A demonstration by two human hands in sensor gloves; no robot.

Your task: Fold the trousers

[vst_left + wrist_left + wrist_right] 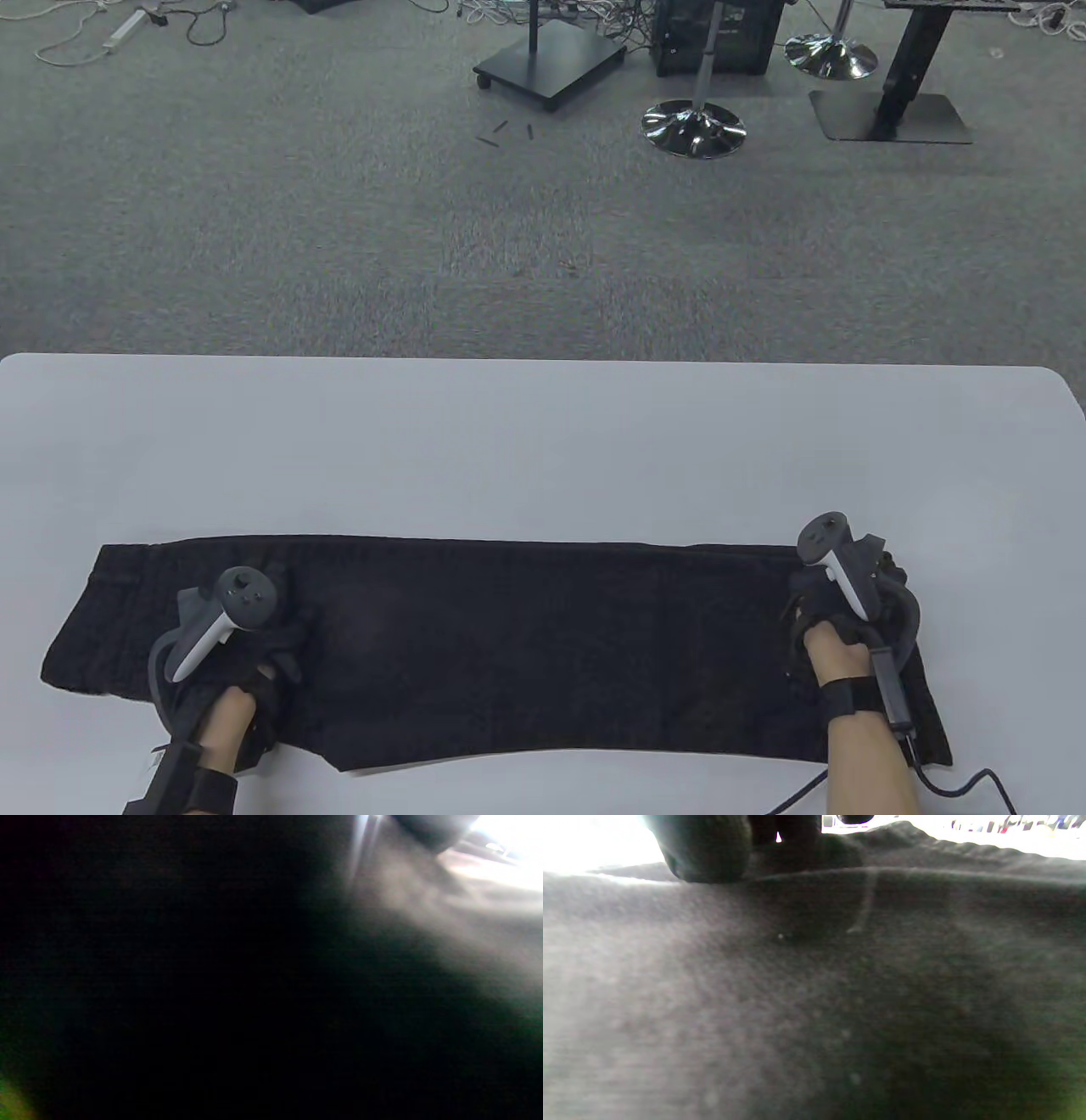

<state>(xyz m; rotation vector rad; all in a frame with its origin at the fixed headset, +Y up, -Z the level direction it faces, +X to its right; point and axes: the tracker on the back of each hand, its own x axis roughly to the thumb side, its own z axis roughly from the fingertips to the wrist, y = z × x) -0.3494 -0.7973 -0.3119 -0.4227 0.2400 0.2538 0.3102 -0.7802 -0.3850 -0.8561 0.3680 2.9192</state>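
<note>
Black trousers (pixel 526 645) lie folded lengthwise, stretched left to right along the near part of the white table (pixel 543 441). My left hand (pixel 254 632) rests on the trousers' left part, near the wider end. My right hand (pixel 848 598) rests on the right end. The trackers hide most of the fingers in the table view. In the right wrist view the dark cloth (pixel 814 993) fills the frame and a gloved fingertip (pixel 708 853) presses on it at the top. The left wrist view is almost black, very close to the cloth (pixel 424 912).
The table's far half is bare white, with its far edge at mid-frame. Beyond it is grey carpet with a wheeled stand base (pixel 551 64), chrome stool bases (pixel 694 127) and cables. A cable (pixel 959 785) runs from my right wrist over the table's near edge.
</note>
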